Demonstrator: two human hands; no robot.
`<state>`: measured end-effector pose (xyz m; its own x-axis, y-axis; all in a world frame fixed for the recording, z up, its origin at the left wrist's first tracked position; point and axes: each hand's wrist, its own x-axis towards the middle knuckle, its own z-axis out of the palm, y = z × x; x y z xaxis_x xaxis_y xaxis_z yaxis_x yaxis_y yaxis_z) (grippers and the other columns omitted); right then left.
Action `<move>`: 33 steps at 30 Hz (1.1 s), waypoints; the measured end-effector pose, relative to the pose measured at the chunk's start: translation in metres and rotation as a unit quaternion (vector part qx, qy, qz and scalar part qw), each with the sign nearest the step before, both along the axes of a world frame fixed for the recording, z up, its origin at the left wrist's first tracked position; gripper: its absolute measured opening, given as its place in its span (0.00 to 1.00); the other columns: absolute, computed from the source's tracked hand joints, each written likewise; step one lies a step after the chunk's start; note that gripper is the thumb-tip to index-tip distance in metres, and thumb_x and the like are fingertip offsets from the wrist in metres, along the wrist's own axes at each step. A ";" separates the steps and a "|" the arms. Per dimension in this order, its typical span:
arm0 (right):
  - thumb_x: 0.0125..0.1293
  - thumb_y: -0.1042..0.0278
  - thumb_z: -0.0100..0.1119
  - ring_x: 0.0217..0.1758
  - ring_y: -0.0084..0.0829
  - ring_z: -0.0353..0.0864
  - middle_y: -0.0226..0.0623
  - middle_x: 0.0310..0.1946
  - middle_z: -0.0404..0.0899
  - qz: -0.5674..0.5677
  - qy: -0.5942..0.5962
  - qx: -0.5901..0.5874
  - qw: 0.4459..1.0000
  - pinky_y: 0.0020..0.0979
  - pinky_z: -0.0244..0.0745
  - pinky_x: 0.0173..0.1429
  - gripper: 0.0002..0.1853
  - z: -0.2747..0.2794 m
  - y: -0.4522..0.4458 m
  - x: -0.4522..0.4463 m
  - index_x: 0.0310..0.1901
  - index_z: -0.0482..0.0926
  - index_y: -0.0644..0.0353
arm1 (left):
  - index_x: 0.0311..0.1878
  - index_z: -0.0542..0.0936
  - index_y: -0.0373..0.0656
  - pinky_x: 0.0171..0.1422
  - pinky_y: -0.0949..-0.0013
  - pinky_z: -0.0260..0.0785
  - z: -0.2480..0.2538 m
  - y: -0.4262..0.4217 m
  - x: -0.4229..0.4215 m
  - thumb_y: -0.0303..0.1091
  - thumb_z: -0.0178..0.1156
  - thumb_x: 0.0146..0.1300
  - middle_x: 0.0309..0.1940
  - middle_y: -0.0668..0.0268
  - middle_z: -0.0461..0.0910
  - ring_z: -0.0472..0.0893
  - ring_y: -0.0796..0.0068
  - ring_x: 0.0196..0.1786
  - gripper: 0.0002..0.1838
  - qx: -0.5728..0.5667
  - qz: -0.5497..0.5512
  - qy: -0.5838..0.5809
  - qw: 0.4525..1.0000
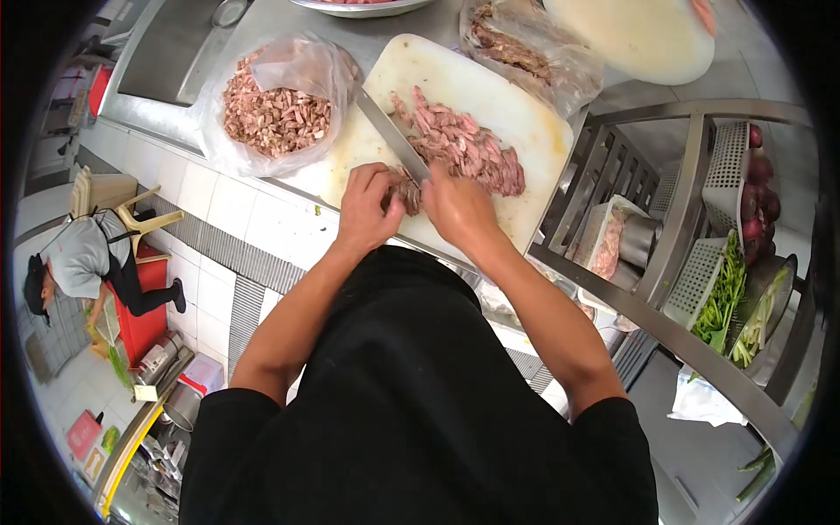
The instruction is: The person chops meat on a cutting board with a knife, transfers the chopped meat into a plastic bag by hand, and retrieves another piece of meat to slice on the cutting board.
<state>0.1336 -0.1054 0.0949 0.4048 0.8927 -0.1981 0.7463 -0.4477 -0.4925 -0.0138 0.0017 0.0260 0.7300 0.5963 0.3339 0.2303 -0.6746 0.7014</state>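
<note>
My right hand [458, 208] is wrapped round the handle of a kitchen knife [390, 131], whose long blade points away and to the left across the white cutting board [532, 229]. Fingers curled, my left hand [367, 206] presses on a small piece of brownish meat [405, 192] just left of the blade. To the right of the knife lies a heap of chopped pinkish meat [464, 144]. Beyond the board's left edge, a clear plastic bag [317, 72] stands open with many diced meat pieces [267, 114] inside.
Behind the board are another plastic bag with darker meat [516, 51] and a round pale board [643, 37]. A metal sink [171, 52] is at upper left. On the right, a steel rack [647, 293] holds baskets of onions and greens. A co-worker [86, 254] bends at far left.
</note>
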 end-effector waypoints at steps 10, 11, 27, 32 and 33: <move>0.74 0.68 0.53 0.32 0.63 0.86 0.60 0.25 0.83 -0.033 0.038 -0.088 0.995 0.60 0.80 0.40 0.09 -0.010 -0.038 -0.032 0.45 0.72 0.66 | 0.42 0.81 0.38 0.57 0.54 0.74 -0.013 -0.006 0.005 0.26 0.67 0.53 0.42 0.58 0.80 0.79 0.52 0.49 0.12 0.060 -0.013 -0.001 0.998; 0.74 0.67 0.53 0.32 0.63 0.86 0.60 0.25 0.83 -0.022 0.022 -0.061 0.998 0.59 0.81 0.40 0.09 -0.014 -0.019 -0.030 0.45 0.73 0.66 | 0.42 0.81 0.38 0.57 0.54 0.74 -0.012 -0.005 0.004 0.26 0.67 0.53 0.42 0.58 0.80 0.79 0.52 0.49 0.12 0.063 -0.012 -0.001 0.998; 0.78 0.63 0.53 0.30 0.62 0.84 0.58 0.24 0.82 -0.003 0.020 -0.082 0.996 0.60 0.78 0.37 0.12 -0.017 -0.046 -0.034 0.48 0.71 0.66 | 0.39 0.81 0.39 0.54 0.54 0.74 -0.022 -0.010 -0.004 0.24 0.67 0.53 0.41 0.56 0.80 0.79 0.51 0.48 0.10 0.044 -0.009 -0.002 0.999; 0.77 0.62 0.54 0.31 0.62 0.85 0.57 0.24 0.82 0.003 -0.005 0.014 1.000 0.59 0.78 0.38 0.12 -0.018 0.008 -0.023 0.47 0.72 0.65 | 0.39 0.81 0.39 0.54 0.54 0.74 -0.006 -0.005 -0.010 0.24 0.67 0.55 0.41 0.56 0.80 0.79 0.51 0.48 0.09 0.004 -0.023 0.000 1.000; 0.77 0.62 0.54 0.31 0.62 0.85 0.57 0.24 0.82 0.001 0.006 -0.009 1.000 0.59 0.78 0.38 0.12 -0.007 0.002 -0.022 0.48 0.73 0.64 | 0.39 0.81 0.39 0.54 0.54 0.74 0.000 -0.004 -0.015 0.24 0.67 0.55 0.41 0.56 0.80 0.79 0.51 0.48 0.08 -0.011 -0.007 -0.013 1.000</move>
<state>0.1120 -0.1032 0.0877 0.4002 0.8901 -0.2179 0.7420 -0.4543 -0.4930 -0.0287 -0.0025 0.0258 0.7299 0.5933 0.3394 0.2020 -0.6616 0.7221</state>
